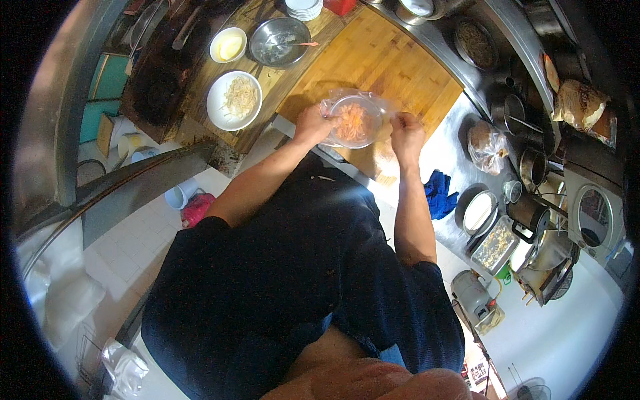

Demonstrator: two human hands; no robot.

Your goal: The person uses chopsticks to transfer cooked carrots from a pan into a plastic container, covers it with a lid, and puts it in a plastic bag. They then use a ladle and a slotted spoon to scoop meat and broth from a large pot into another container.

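Note:
A round bowl (pixel 356 144) of orange shredded food, seemingly carrot, stands near the front edge of the wooden cutting board (pixel 370 55). Clear plastic film (pixel 345 93) lies around its rim and stretches out to the right. My left hand (pixel 316 125) pinches the film at the bowl's left rim, thumb over the edge. To the right of the bowl, my right hand (pixel 407 135) is closed on the film's other side. The film is thin and partly blurred, so its exact outline cannot be told.
At the left stand a white bowl (pixel 215 112) of pale shreds, a small white bowl (pixel 214 46) with yellow contents and a metal bowl (pixel 257 55) with a utensil. A blue cloth (pixel 440 195), a bagged item (pixel 487 145) and a food tray (pixel 495 247) lie on the right counter.

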